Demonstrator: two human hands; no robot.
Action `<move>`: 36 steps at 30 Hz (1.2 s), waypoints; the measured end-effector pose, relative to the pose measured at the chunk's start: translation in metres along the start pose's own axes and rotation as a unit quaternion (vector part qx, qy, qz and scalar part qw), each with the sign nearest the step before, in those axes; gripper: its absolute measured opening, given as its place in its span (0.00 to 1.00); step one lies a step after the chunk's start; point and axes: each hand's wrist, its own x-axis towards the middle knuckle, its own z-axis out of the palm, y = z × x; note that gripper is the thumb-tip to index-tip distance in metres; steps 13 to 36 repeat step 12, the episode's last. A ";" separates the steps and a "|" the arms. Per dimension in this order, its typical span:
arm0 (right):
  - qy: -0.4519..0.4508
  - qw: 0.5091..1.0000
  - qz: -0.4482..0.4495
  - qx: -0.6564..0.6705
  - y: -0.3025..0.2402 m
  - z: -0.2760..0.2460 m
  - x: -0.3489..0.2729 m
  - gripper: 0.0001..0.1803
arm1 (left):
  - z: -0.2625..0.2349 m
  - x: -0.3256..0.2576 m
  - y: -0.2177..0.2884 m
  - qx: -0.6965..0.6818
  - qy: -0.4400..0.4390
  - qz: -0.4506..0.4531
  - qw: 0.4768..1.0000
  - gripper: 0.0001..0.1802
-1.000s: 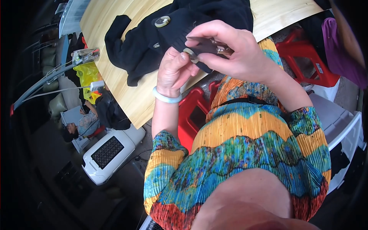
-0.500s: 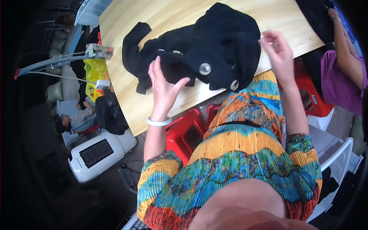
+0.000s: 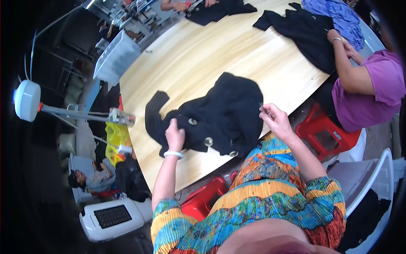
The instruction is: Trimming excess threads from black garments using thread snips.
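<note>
A black garment [image 3: 224, 110] with large, shiny round buttons [image 3: 208, 141] lies bunched on the near part of the wooden table, one sleeve pointing away. My left hand [image 3: 174, 136] is closed on its cloth at the left, beside the buttons; the fingertips are partly hidden. Just off the garment's right edge, my right hand [image 3: 277, 120] pinches small dark thread snips [image 3: 264, 110]. The tips of the snips point toward the cloth, and the fingers cover the rest.
A co-worker in a purple top [image 3: 368, 91] handles another black garment [image 3: 304, 36] on the right, beside blue cloth [image 3: 338, 21]. More hands work at the far edge. A lamp arm [image 3: 76, 113] reaches in from the left. Red stools [image 3: 317, 131] stand by the table [image 3: 182, 67].
My left hand went from open above the garment to gripping its cloth. The snips now show in my right hand. The view has shifted, bringing more of the table's far side into sight.
</note>
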 end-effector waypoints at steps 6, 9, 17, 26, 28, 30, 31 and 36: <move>0.013 0.998 0.052 0.038 0.008 -0.027 -0.012 0.07 | -0.030 0.094 0.001 -0.673 -0.022 -0.178 0.718 0.17; 0.034 0.995 0.063 0.070 0.014 -0.037 -0.019 0.08 | -0.053 0.156 0.068 -0.634 -0.075 -0.090 0.764 0.15; 0.095 0.987 0.049 0.118 0.025 -0.035 -0.026 0.08 | -0.080 0.231 0.123 -0.644 -0.047 0.038 0.763 0.15; 0.095 0.987 0.049 0.118 0.025 -0.035 -0.026 0.08 | -0.080 0.231 0.123 -0.644 -0.047 0.038 0.763 0.15; 0.095 0.987 0.049 0.118 0.025 -0.035 -0.026 0.08 | -0.080 0.231 0.123 -0.644 -0.047 0.038 0.763 0.15; 0.095 0.987 0.049 0.118 0.025 -0.035 -0.026 0.08 | -0.080 0.231 0.123 -0.644 -0.047 0.038 0.763 0.15; 0.095 0.987 0.049 0.118 0.025 -0.035 -0.026 0.08 | -0.080 0.231 0.123 -0.644 -0.047 0.038 0.763 0.15; 0.095 0.987 0.049 0.118 0.025 -0.035 -0.026 0.08 | -0.080 0.231 0.123 -0.644 -0.047 0.038 0.763 0.15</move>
